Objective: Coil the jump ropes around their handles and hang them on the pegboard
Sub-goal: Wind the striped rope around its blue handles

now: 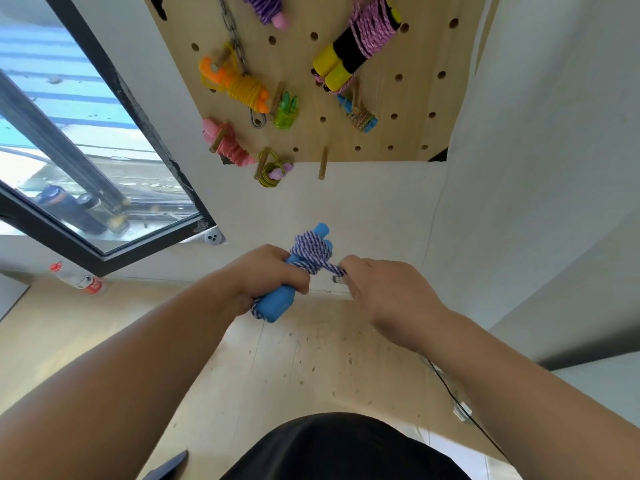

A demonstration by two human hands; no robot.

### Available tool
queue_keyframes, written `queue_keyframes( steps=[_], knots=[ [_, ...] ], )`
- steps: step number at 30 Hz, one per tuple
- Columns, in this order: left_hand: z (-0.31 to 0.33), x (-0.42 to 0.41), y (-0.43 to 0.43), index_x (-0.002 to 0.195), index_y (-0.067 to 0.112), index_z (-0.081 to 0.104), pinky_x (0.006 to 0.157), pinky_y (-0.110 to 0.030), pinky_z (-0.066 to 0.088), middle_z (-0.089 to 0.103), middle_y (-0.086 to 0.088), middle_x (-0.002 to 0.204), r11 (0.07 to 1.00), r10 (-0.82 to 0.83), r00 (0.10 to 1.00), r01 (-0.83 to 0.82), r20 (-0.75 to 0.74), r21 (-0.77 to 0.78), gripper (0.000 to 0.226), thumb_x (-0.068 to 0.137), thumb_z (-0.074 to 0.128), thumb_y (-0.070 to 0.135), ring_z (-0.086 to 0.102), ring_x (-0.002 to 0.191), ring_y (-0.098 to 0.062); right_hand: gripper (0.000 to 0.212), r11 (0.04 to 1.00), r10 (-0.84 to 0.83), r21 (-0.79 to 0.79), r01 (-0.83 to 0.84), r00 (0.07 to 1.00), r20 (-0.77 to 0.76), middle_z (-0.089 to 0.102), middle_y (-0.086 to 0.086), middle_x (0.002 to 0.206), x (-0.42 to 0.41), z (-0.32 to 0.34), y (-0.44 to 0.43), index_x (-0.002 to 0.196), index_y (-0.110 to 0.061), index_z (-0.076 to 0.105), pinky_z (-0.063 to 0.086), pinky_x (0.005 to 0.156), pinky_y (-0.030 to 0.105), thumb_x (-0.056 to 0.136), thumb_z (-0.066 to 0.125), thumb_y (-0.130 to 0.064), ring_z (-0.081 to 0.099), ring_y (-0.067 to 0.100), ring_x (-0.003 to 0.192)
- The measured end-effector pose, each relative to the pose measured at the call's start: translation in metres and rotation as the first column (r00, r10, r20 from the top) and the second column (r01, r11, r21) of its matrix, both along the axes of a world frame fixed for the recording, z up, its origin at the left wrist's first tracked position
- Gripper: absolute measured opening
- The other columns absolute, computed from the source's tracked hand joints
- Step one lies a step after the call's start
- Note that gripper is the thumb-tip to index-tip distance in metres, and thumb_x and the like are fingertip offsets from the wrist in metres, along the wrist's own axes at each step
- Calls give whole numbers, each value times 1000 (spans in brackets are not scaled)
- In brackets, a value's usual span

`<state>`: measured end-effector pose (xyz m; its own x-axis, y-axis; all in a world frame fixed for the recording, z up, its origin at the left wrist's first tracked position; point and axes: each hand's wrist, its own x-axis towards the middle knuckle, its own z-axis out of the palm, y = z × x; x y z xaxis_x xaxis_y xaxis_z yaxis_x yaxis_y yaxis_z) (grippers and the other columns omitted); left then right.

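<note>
- Daylight comes in through the window (86, 161), and the whole scene is bright.
- The view through the window is washed out to pale blue and white and looks hazy.
- Right of the window, the pegboard (415, 98) is evenly lit, with only faint, soft shadows on it.
- Below and right of the window, the rope (311, 251) shows crisp stripes; the centre is in focus.
- Wide-angle bending is strong: the window frame slants and bows, and the walls (554, 168) far right of it lean inward.
- Below the window, the forearms (138, 358) nearest the lens look stretched and slightly soft.
- The floor (311, 358) below the window takes flat, even light.
</note>
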<state>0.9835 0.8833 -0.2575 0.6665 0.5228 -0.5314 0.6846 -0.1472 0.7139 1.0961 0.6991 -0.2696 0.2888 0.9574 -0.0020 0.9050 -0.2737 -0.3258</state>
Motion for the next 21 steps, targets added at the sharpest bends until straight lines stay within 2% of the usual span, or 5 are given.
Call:
queue_keyframes(
  steps=[6, 12, 16, 19, 21],
  knots=[
    [23, -15, 5, 87, 5, 54, 46, -27, 48, 56, -11, 66, 942, 145, 981, -96, 132, -322, 35, 56, 69, 9, 55, 49, -18, 43, 957, -134, 230, 176, 973, -188, 62, -19, 86, 2, -48, -29, 124, -29, 56, 45, 65, 32, 104, 22, -46, 55, 8, 71],
    [40, -19, -24, 63, 14, 63, 47, -26, 49, 60, -4, 54, 859, -275, 934, 346, 230, -377, 18, 49, 73, 19, 58, 47, -14, 24, 991, -72, 42, 125, 783, -618, 52, -13, 68, 17, -66, -34, 95, -44, 61, 45, 67, 35, 106, 40, -39, 49, 10, 64],
    [37, -17, -55, 66, 21, 58, 61, -28, 52, 58, 6, 62, 741, -658, 753, 642, -19, -197, 22, 67, 75, 7, 58, 59, -10, 14, 950, -37, -233, -210, 664, -747, 57, 4, 79, 32, -43, -19, 91, -31, 66, 42, 68, 31, 92, 53, -36, 49, 9, 72],
    [14, -13, -74, 67, 21, 53, 58, -28, 45, 53, 7, 61, 616, -769, 579, 784, -271, -74, 24, 70, 76, 13, 52, 57, -12, 16, 815, -7, -447, -369, 765, -644, 50, 6, 72, 44, -21, 5, 92, -12, 62, 37, 61, 31, 96, 52, -24, 44, 18, 65],
    [-3, -9, -76, 70, 19, 58, 56, -26, 45, 57, 6, 64, 672, -710, 616, 737, -340, -68, 18, 69, 76, 17, 54, 57, -12, 17, 768, 41, -536, -351, 861, -507, 50, 2, 70, 45, -3, 27, 82, -16, 61, 38, 63, 34, 97, 54, -19, 45, 21, 66]
  ],
)
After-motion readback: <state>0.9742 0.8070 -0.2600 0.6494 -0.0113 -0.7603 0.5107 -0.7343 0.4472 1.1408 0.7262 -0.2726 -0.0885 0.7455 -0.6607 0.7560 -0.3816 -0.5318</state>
